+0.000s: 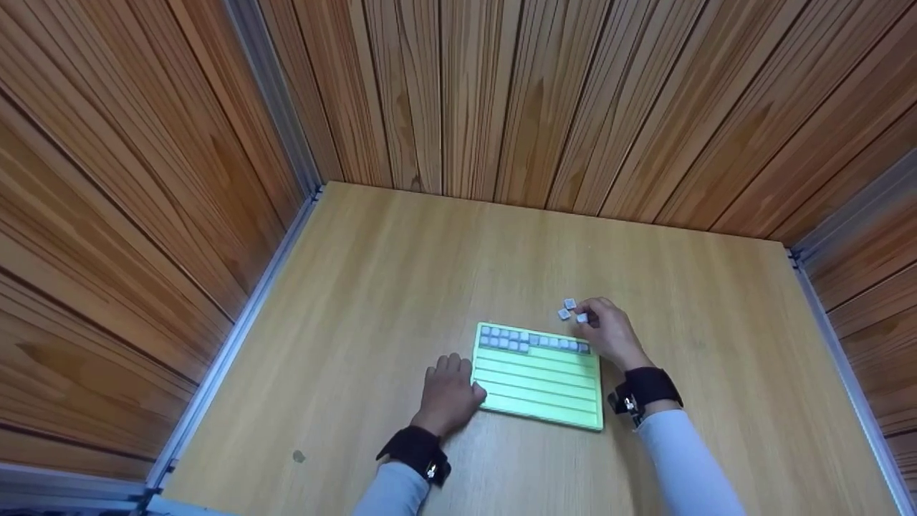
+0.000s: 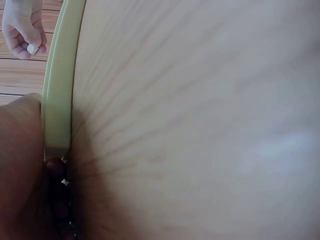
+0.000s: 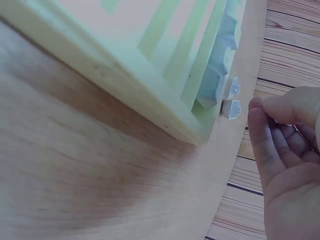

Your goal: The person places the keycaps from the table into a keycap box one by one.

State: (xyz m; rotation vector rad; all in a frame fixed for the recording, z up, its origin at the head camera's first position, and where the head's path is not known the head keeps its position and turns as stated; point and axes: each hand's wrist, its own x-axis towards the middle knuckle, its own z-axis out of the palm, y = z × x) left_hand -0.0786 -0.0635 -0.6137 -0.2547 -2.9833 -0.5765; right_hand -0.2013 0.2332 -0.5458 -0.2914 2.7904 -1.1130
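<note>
A light green tray (image 1: 537, 385) with long parallel slots lies on the table, small whitish blocks (image 1: 504, 339) lined up in its far slots. My left hand (image 1: 450, 393) rests at the tray's left side, fingers stretched forward and thumb over the edge near the front corner. Beyond the far right corner, my right hand (image 1: 609, 333) pinches a small white block (image 1: 582, 318) between thumb and fingertips; the left wrist view also shows this block (image 2: 32, 49). Two loose blocks (image 1: 564, 314) lie on the table just left of those fingertips, and the right wrist view shows marks on their faces.
The wooden table (image 1: 344, 308) is bounded by wood-plank walls (image 1: 473, 100) at the back and sides, with metal rails (image 1: 236, 322) along the edges. A small dark round spot (image 1: 299, 456) is on the table at the front left.
</note>
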